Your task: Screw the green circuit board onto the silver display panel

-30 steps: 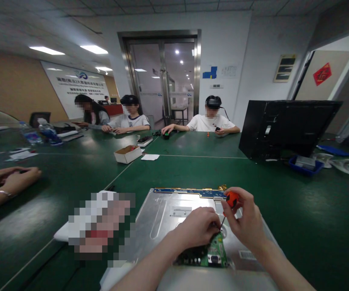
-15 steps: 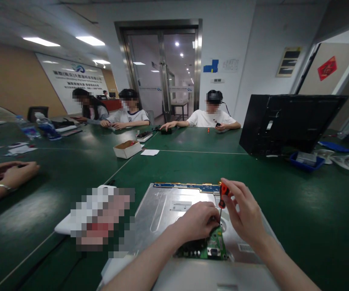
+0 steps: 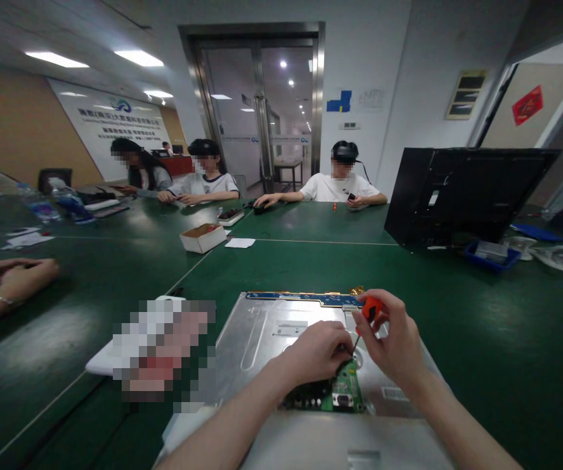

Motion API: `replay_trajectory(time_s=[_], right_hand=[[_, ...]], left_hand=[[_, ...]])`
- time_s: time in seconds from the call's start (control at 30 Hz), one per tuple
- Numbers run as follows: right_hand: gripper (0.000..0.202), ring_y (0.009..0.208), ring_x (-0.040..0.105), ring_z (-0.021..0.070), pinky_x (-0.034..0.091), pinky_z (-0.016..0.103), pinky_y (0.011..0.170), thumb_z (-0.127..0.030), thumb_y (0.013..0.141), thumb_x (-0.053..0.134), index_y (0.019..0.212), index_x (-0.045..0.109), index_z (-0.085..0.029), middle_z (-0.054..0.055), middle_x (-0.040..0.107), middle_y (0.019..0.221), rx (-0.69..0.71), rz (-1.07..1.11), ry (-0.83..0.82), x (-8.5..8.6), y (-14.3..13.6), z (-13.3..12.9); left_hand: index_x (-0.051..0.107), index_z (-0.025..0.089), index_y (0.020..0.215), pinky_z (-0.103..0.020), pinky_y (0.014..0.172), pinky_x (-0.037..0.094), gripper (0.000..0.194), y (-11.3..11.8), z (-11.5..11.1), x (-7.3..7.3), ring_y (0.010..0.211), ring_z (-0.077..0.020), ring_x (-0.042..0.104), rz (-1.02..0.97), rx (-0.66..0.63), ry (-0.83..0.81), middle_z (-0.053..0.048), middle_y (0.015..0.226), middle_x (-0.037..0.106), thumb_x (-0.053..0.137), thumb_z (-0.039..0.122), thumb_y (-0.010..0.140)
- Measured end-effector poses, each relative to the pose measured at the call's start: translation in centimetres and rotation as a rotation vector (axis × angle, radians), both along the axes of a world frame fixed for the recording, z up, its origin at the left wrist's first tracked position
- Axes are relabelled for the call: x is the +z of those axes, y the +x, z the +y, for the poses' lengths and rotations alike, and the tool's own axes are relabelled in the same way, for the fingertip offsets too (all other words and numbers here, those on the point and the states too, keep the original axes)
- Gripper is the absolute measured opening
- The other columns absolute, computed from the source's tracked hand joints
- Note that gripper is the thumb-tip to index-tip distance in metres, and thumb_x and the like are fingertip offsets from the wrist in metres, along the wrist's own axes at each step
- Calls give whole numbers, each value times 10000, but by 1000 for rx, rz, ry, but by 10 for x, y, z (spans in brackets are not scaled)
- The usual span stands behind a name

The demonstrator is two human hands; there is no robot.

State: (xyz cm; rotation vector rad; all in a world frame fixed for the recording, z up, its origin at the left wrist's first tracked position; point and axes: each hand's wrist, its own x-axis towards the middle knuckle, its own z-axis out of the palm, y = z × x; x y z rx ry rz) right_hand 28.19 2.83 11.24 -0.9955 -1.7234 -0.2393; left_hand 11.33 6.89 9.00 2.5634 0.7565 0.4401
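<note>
Circuit board (image 3: 346, 384): on the metal panel (image 3: 271, 343), green table (image 3: 486, 326) beneath.
Right hand (image 3: 395, 336): fingers closed around the orange screwdriver (image 3: 371, 308).
Left hand (image 3: 324, 349): fingers curled at circuit board's far edge; cannot tell whether they grip anything.
Orange screwdriver: tilted, tip beside left fingertips.

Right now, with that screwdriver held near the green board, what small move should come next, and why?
Probably straighten the screwdriver a little with the right hand: its shaft leans and ends beside the left hand, near the edge of the green board. Upright may be easier to guide. Exactly what the shaft meets is hidden.
</note>
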Motion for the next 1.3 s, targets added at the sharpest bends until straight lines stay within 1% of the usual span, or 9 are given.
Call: replay_trajectory(time_s=[0.13, 0.27, 0.43, 0.5, 0.63, 0.73, 1.03, 1.2, 1.3], right_hand=[[267, 645, 626, 107, 526, 209, 498, -213, 984, 554, 1245, 498, -224, 80, 597, 1061, 50, -11, 14, 4, 0, 0], [315, 637, 630, 97, 541, 227, 526, -179, 1006, 500, 1313, 522, -244, 81, 571, 1086, 31, -56, 17, 8, -1, -2], [366, 711, 665, 127, 559, 232, 555, -159, 1015, 441, 1370, 481, -239, 99, 614, 1109, 46, -57, -6, 8, -1, -2], [334, 657, 653, 121, 546, 221, 513, -201, 1009, 479, 1342, 472, -220, 87, 634, 1047, 43, -26, -9, 5, -1, -2], [328, 453, 567, 96, 475, 216, 405, -348, 977, 587, 1234, 439, -207, 5, 630, 835, -24, 14, 11, 0, 0, 0], [301, 435, 566, 97, 464, 216, 400, -376, 983, 570, 1189, 420, -216, -1, 636, 821, -55, 23, 10, -1, -1, 0], [279, 471, 573, 92, 492, 230, 441, -259, 981, 537, 1227, 415, -214, 41, 653, 930, 1, 41, -36, -1, -2, -1], [293, 630, 622, 108, 534, 230, 493, -189, 983, 511, 1268, 455, -228, 91, 586, 1103, 70, 32, -27, 2, -1, -1], [330, 704, 635, 121, 550, 227, 515, -172, 990, 497, 1311, 471, -242, 98, 564, 1139, 72, 10, -26, 4, -1, -1]], left_hand=[[707, 158, 866, -272, 735, 461, 130, 0, 0, -1, 849, -196, 649, -27, -5, -4, -59, 934, 717, 633, 69, 808], [692, 149, 793, -267, 693, 446, 100, -1, -2, 1, 797, -186, 625, -37, 6, 22, -55, 871, 698, 631, 71, 803], [685, 154, 771, -263, 653, 425, 98, 0, -4, 4, 752, -177, 604, -15, 22, 45, -46, 829, 683, 635, 79, 807], [694, 152, 800, -264, 682, 440, 101, 0, -3, 3, 781, -182, 623, -17, 14, 26, -50, 861, 696, 635, 70, 808], [712, 153, 875, -272, 749, 462, 157, 0, -2, 3, 857, -197, 650, -13, -2, 1, -58, 939, 717, 631, 42, 798], [713, 158, 851, -271, 733, 459, 139, 0, -2, 4, 838, -196, 644, -1, 14, 1, -52, 908, 708, 633, 55, 803], [718, 156, 846, -274, 728, 457, 118, -1, -4, 5, 825, -193, 630, 11, 23, 2, -51, 890, 700, 636, 78, 814], [709, 165, 817, -277, 696, 452, 117, 0, -5, 7, 786, -185, 613, 26, 33, 14, -46, 859, 687, 617, 92, 819], [701, 165, 805, -272, 696, 452, 114, 0, -4, 7, 785, -182, 612, 23, 29, 16, -43, 851, 685, 622, 83, 811]])
